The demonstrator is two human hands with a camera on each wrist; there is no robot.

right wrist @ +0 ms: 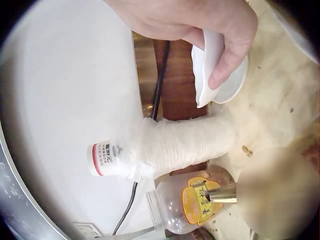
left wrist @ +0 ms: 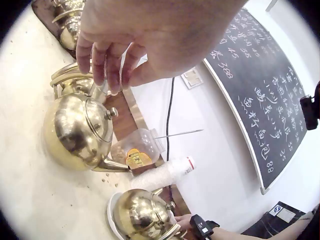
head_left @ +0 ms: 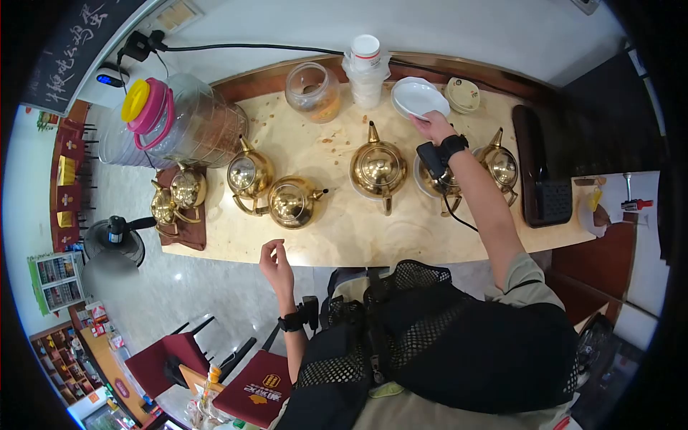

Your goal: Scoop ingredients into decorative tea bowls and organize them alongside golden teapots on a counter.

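Note:
My right hand (head_left: 434,129) pinches the edge of a white plate (head_left: 419,98) at the back of the table. In the right wrist view, the thumb and fingers of that hand (right wrist: 220,35) grip the tilted plate (right wrist: 214,52), with another white plate (right wrist: 234,82) beneath it. My left hand (head_left: 276,266) hangs at the table's front edge, holding nothing, its fingers loosely bent. In the left wrist view that hand (left wrist: 145,45) is above a golden teapot (left wrist: 80,130). Golden teapots (head_left: 378,168) stand in a row, some on white plates.
Wrapped cups (head_left: 366,86) and a clear jar (head_left: 312,93) stand at the back, left of the plates. Small patterned dishes (head_left: 463,95) are to their right. A big pink-handled jar (head_left: 193,122) stands at the left, a dark tray (head_left: 534,165) at the right.

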